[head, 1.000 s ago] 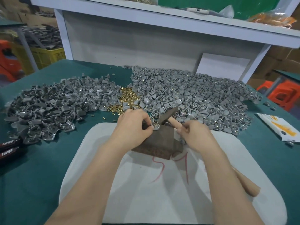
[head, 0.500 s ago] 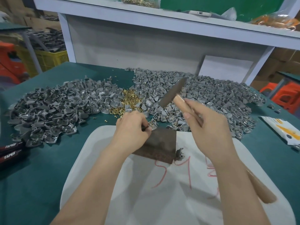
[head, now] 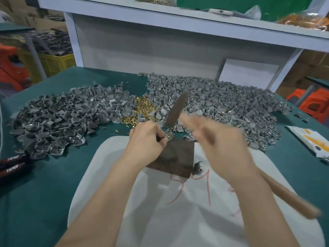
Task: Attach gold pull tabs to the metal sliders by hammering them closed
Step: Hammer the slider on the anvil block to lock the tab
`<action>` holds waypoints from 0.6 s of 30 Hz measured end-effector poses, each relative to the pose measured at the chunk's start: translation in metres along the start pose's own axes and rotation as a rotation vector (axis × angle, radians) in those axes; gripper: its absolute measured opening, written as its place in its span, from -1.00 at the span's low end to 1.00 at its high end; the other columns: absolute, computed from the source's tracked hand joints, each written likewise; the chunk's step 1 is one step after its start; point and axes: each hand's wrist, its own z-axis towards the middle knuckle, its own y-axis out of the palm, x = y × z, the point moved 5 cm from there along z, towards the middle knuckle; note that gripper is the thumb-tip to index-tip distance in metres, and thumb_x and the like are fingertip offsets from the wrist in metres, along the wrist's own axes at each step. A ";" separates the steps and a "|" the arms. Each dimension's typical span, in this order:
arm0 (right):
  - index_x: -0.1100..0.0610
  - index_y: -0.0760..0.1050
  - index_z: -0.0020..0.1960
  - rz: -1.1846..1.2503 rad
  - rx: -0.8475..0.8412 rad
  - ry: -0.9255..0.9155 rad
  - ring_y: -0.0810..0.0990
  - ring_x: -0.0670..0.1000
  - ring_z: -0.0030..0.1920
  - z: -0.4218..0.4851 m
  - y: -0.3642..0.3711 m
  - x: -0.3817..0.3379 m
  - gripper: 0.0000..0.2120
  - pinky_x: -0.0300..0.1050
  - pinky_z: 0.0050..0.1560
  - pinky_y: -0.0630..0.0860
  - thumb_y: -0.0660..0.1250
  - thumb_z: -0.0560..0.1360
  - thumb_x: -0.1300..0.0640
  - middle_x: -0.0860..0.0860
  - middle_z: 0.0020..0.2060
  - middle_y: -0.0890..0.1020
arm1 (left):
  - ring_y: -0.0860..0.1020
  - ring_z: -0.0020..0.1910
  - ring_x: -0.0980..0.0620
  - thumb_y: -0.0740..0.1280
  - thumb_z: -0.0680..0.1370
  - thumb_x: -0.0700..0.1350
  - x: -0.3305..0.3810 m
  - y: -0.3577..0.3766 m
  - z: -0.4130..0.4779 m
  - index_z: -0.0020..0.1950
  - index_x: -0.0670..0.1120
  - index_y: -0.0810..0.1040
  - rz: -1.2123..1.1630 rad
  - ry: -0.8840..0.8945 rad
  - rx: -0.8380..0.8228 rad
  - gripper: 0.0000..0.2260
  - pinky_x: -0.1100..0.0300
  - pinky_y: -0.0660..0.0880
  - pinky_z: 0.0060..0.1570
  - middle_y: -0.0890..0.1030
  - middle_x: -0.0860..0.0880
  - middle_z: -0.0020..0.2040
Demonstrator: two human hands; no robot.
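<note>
My left hand [head: 148, 138] pinches a small metal slider [head: 168, 135] against the far corner of a dark metal block [head: 175, 157] that lies on a white cloth [head: 178, 211]. My right hand [head: 219, 141], blurred by motion, grips a hammer by its wooden handle [head: 292, 198]. The dark hammer head [head: 177, 109] is raised above the slider. A small heap of gold pull tabs [head: 142, 109] lies just beyond my left hand, between two big grey piles. One finished slider [head: 197, 167] rests beside the block's right edge.
Grey sliders lie in a left pile [head: 58, 120] and a right pile [head: 222, 104] on the green table [head: 35, 193]. Black packets [head: 12, 164] sit at the left edge and a white packet [head: 309, 141] at the right. A white shelf [head: 178, 20] stands behind.
The hammer head rested on the slider a second ago, then lifted. It now swings above the block, my right hand blurred. My left hand keeps holding the slider in place.
</note>
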 end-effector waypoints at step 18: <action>-0.13 0.42 0.32 -0.067 -0.089 0.170 0.57 0.07 0.10 0.005 0.007 0.023 -0.66 -0.05 0.10 0.49 0.24 0.56 0.06 -0.06 0.12 0.63 | 0.51 0.02 -0.09 0.38 0.48 -0.13 0.003 -0.004 0.000 -0.31 0.01 0.54 0.062 0.006 -0.019 -0.84 -0.05 0.44 0.13 0.60 0.01 -0.11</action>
